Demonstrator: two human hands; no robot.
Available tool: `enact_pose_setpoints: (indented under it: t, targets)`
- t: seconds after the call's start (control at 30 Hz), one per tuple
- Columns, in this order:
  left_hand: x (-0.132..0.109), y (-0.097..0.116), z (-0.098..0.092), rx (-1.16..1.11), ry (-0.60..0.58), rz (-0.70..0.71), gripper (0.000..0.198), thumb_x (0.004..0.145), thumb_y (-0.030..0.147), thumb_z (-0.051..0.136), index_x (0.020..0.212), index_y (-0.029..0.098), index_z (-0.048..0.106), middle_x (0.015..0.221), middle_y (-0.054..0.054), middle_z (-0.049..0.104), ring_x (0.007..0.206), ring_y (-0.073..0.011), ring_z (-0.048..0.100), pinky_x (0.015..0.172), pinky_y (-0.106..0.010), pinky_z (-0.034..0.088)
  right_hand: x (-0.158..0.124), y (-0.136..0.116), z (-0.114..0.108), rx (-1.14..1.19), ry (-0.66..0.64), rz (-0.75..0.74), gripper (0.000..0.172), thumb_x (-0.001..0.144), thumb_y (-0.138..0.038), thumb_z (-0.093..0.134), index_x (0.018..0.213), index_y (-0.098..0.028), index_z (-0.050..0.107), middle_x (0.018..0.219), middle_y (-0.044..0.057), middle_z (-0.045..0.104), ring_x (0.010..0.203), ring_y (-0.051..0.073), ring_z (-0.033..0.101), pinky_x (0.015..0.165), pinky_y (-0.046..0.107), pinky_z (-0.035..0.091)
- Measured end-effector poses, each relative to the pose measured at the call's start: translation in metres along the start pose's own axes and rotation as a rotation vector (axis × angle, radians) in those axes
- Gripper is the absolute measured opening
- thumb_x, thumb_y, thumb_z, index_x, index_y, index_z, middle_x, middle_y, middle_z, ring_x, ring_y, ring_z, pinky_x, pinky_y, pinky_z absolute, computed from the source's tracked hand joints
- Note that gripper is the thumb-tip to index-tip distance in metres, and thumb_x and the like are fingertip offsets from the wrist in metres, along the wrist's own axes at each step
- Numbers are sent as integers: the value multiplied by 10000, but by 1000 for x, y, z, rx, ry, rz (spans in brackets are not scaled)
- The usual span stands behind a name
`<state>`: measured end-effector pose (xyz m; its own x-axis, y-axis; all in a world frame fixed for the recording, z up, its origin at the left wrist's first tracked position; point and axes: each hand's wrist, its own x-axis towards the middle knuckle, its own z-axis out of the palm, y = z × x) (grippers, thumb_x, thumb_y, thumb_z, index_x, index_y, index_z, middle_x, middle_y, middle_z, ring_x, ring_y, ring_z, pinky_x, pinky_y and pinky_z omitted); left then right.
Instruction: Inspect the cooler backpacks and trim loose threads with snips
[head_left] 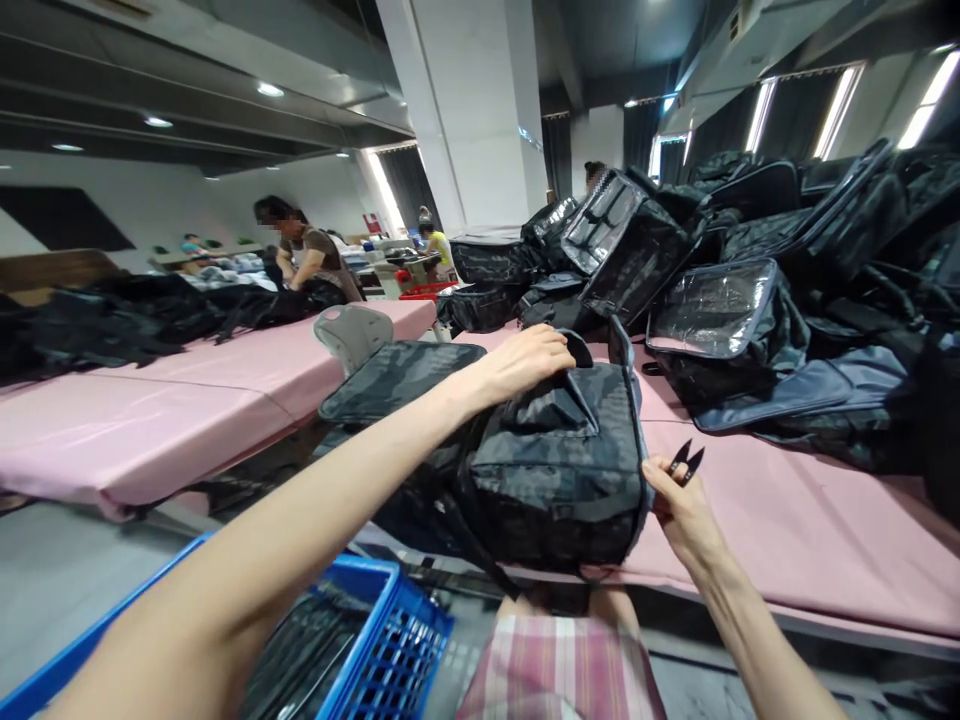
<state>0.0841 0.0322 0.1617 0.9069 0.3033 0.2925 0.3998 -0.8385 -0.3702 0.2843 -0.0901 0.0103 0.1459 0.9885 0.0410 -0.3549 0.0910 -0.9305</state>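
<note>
A dark camouflage bag (559, 470) lies at the near edge of the pink-covered table (780, 520), directly in front of me. My left hand (529, 360) reaches across its top, fingers curled over the edge of a raised fabric flap (559, 405). At the bag's right side, my right hand (679, 500) holds black thread snips (688, 462), their blades apart and pointing up. The thumb of that hand touches the grey-blue piped edge of the bag. Another flat camouflage panel (409, 375) extends to the left of the bag. My left fingertips are partly hidden behind the flap.
Piled camouflage bags (780, 230) cover the table's back right, some with silvery linings. A blue plastic crate (397, 640) with dark items stands below left. Across an aisle is a second pink table (187, 400) with dark bags, where a person (311, 250) works. A grey chair back (352, 335) stands between.
</note>
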Motion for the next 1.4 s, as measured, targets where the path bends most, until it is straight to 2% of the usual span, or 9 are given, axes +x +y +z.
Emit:
enact_pose_setpoints:
  t: [0.17,0.33,0.43,0.57,0.73,0.87,1.1,1.23,1.4]
  targets:
    - [-20,58,-16,-36,185,-172,326,912,160,333,1128,235,564,1224,-68,535,1152,-200,428,925,-400,314,-12,2,-2,-28,-32,3,365,628,-443,723,607,-154,500,532,-71,284,463,45,204,425,202,133]
    - [-8,101,15,-99,18,-279,220,777,407,600,836,208,672,949,-64,615,907,-218,478,731,-355,318,-11,2,-4,-130,-69,-87,351,694,-437,676,603,-161,480,556,-56,304,504,65,244,454,215,170]
    - [-1,105,32,-158,-22,-333,229,811,369,563,690,198,656,855,-50,615,866,-212,469,716,-361,295,-13,0,-7,-215,-68,-98,368,700,-446,665,584,-164,459,556,-52,319,510,70,261,461,217,200]
    - [-2,107,27,-211,-28,-359,174,826,212,479,701,147,583,793,-70,576,815,-204,473,713,-347,335,-13,-10,-7,-298,-81,-119,375,685,-463,659,564,-166,465,535,-54,334,498,68,279,472,220,248]
    - [-20,102,12,-678,121,-598,180,835,139,376,698,165,490,762,-22,535,695,-127,487,660,-254,401,-4,-28,-4,-454,-83,-199,305,638,-446,670,599,-160,570,570,-15,499,556,108,439,555,248,378]
    - [-33,99,13,-800,206,-700,186,823,154,416,651,169,483,774,-20,581,699,-125,519,655,-247,417,11,-40,-9,-557,-22,-317,300,638,-421,670,799,-170,634,756,32,626,700,165,559,643,282,448]
    - [-12,103,23,-446,102,-567,178,807,229,559,966,214,639,898,-34,587,765,-152,573,654,-247,428,30,-37,-6,-509,-72,-312,377,632,-441,680,890,-172,628,768,34,637,690,159,581,610,286,483]
    - [-4,105,27,-268,-36,-527,138,789,311,583,769,214,679,875,-32,547,687,-152,559,531,-239,383,32,-25,-7,-502,-96,-259,374,631,-489,673,803,-158,643,717,41,646,637,158,580,571,284,478]
    - [-17,106,25,-448,196,-633,161,829,146,469,752,158,610,855,-39,563,736,-135,553,669,-247,434,31,-40,-15,-878,-52,-478,374,715,-465,633,972,-193,621,936,52,669,798,197,619,674,304,467]
